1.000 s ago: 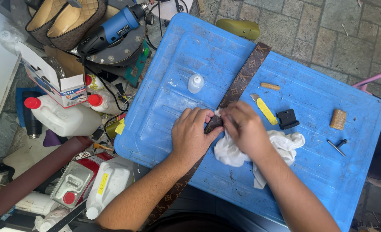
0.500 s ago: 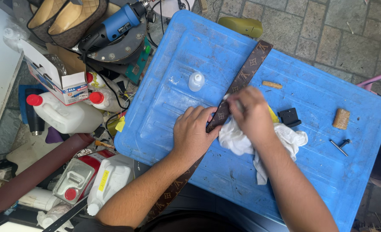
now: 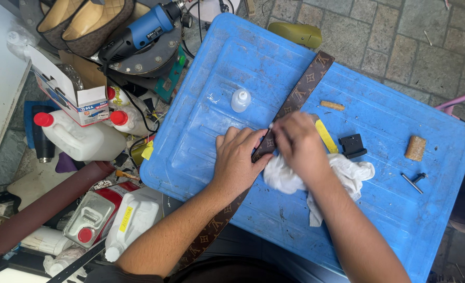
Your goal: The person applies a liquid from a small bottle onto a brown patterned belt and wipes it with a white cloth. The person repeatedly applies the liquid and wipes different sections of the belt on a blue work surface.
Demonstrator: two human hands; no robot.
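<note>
A brown patterned belt (image 3: 301, 90) lies diagonally across a blue plastic lid (image 3: 217, 78) that serves as a work surface. My left hand (image 3: 238, 160) presses flat on the belt near the lid's middle. My right hand (image 3: 298, 141) grips a white cloth (image 3: 348, 175) and rubs it on the belt just beyond the left hand. A small clear bottle (image 3: 241, 100) stands upright a little beyond my hands.
On the lid to the right lie a yellow strip (image 3: 327, 137), a black clip (image 3: 352, 145), two cork pieces (image 3: 415, 148), and a metal pin (image 3: 413, 182). Left of the lid sit white jugs with red caps (image 3: 80, 139), a blue power tool (image 3: 143, 31), a box and shoes.
My right hand with the cloth has slid up along the belt away from me. My left hand stays pressed on the belt.
</note>
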